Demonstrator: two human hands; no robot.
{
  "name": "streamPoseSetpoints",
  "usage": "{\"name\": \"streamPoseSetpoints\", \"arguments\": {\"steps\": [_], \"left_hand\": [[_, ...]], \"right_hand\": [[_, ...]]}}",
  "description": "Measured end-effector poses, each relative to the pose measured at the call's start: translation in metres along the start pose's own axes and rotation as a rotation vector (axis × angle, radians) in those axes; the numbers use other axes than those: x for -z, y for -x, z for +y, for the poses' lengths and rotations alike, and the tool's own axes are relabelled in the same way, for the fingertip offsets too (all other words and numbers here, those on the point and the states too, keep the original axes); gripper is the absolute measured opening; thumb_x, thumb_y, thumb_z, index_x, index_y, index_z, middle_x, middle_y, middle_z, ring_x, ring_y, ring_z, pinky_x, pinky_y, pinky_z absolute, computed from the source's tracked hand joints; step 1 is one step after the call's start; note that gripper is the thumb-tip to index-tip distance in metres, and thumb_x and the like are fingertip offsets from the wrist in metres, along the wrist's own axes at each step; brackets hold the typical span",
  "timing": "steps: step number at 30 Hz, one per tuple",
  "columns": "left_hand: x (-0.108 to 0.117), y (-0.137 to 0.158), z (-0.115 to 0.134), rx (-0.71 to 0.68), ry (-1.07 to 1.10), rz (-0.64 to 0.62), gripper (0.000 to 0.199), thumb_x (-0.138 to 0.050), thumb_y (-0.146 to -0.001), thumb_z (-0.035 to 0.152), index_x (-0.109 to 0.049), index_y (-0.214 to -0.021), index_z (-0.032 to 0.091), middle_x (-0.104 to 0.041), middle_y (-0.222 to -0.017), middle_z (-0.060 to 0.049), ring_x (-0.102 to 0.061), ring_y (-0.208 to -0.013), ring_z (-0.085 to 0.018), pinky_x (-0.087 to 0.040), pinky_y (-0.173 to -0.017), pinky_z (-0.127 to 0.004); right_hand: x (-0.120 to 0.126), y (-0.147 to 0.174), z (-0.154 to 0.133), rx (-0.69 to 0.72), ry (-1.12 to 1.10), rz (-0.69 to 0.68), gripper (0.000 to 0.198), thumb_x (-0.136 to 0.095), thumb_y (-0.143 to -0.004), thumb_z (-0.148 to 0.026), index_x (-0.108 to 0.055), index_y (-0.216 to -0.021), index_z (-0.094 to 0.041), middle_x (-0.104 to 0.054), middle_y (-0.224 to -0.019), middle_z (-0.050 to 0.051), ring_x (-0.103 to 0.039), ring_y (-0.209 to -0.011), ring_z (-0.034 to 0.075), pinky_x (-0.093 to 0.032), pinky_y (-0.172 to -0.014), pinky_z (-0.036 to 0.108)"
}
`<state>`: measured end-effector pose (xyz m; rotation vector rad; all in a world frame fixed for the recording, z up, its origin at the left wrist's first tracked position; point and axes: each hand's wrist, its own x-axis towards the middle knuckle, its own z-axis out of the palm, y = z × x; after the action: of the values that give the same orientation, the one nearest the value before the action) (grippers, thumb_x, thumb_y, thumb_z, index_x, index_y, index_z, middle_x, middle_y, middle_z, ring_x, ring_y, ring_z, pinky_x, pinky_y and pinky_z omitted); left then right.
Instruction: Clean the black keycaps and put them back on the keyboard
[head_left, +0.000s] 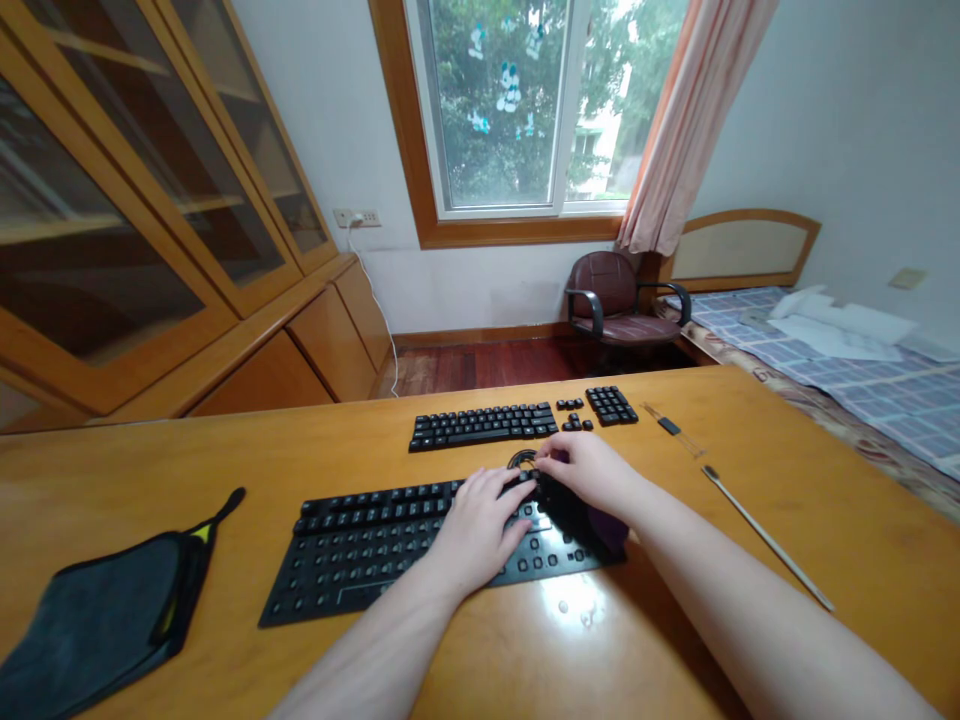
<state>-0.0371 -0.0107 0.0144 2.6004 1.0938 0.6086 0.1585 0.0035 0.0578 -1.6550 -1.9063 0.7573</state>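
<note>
Two hands at the upper edge of a part-stripped keyboard (352, 550), lower centre of the frame.
The left hand (480, 520) lies loosely spread over the board, gripping nothing visible; the right hand (592, 470) bends its fingers together beside the coiled cable (517, 459), though I cannot tell whether they pinch anything. Loose keycaps (480, 428) sit in rows beyond, above centre. The step in hand appears to be fine work on single keys; the next move calls for a steady board and precise fingertips.
</note>
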Motion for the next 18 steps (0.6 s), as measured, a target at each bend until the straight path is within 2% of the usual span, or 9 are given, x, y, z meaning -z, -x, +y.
{"name": "streamPoseSetpoints", "arguments": {"steps": [3, 6, 8, 10, 15, 18], "left_hand": [[0.0, 0.0, -0.001, 0.012, 0.046, 0.016, 0.045, -0.054, -0.082, 0.035, -0.047, -0.126, 0.026, -0.053, -0.127, -0.006, -0.046, -0.119, -0.024, -0.029, -0.106, -0.049], [0.0, 0.0, -0.002, 0.012, 0.057, 0.018, 0.047, -0.054, -0.082, 0.038, -0.046, -0.125, 0.022, -0.052, -0.128, -0.008, -0.046, -0.119, -0.025, -0.028, -0.106, -0.049], [0.0, 0.0, -0.002, 0.013, 0.048, 0.007, 0.045, -0.054, -0.082, 0.038, -0.048, -0.123, 0.023, -0.053, -0.127, -0.008, -0.046, -0.118, -0.025, -0.028, -0.107, -0.049], [0.0, -0.001, -0.001, 0.019, 0.041, -0.004, 0.04, -0.053, -0.083, 0.036, -0.051, -0.121, 0.024, -0.054, -0.125, -0.007, -0.047, -0.118, -0.024, -0.027, -0.107, -0.05], [0.0, -0.002, 0.0, 0.039, 0.03, -0.007, 0.033, -0.053, -0.083, 0.034, -0.056, -0.115, 0.024, -0.055, -0.123, -0.006, -0.047, -0.117, -0.024, -0.029, -0.106, -0.048], [-0.001, -0.002, 0.0, 0.04, 0.031, 0.0, 0.033, -0.052, -0.083, 0.033, -0.056, -0.114, 0.024, -0.056, -0.122, -0.005, -0.048, -0.116, -0.023, -0.029, -0.106, -0.048]], "right_hand": [[-0.011, 0.005, -0.008, -0.009, -0.337, 0.118, 0.021, -0.054, -0.077, -0.032, -0.066, -0.086, -0.017, -0.066, -0.075, 0.002, -0.058, -0.066, 0.014, -0.045, -0.062, 0.026], [-0.024, 0.005, -0.01, 0.008, -0.434, 0.111, 0.023, -0.055, -0.075, -0.03, -0.064, -0.092, -0.017, -0.063, -0.072, 0.001, -0.056, -0.062, 0.013, -0.045, -0.059, 0.025], [-0.023, 0.004, -0.008, 0.021, -0.326, 0.108, 0.021, -0.055, -0.075, -0.027, -0.065, -0.09, -0.017, -0.061, -0.068, 0.0, -0.054, -0.06, 0.012, -0.043, -0.057, 0.024], [-0.013, 0.002, -0.005, 0.012, -0.151, 0.135, 0.017, -0.055, -0.075, -0.027, -0.066, -0.084, -0.018, -0.058, -0.061, -0.001, -0.052, -0.057, 0.012, -0.04, -0.055, 0.023], [0.045, 0.0, 0.005, -0.135, 0.138, 0.327, 0.021, -0.056, -0.077, -0.037, -0.066, -0.082, -0.02, -0.059, -0.062, 0.0, -0.054, -0.057, 0.014, -0.037, -0.053, 0.024], [0.076, -0.012, 0.019, -0.283, 0.278, 0.347, 0.024, -0.058, -0.075, -0.041, -0.066, -0.079, -0.019, -0.061, -0.063, 0.003, -0.056, -0.056, 0.016, -0.037, -0.051, 0.025]]}}
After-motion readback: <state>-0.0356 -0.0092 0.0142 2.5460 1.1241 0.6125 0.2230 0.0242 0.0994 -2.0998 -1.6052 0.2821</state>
